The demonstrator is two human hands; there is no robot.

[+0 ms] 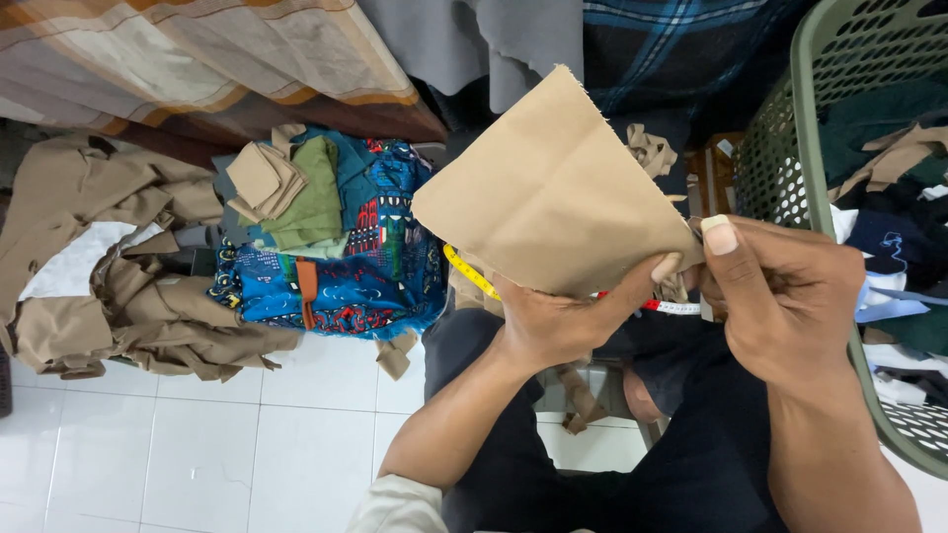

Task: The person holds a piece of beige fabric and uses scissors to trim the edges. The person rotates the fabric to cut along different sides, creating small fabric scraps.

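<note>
Both hands [681, 306] pinching tan fabric piece [548, 192], green basket [820, 118] beside, white tiles

Cloth [553, 188] sits between your hands; basket [805, 148] to your right, fabric pile [326, 237] left on floor [247, 444].

Tailoring workshop: fabric scraps [148, 306], measuring tape [472, 272]
</note>
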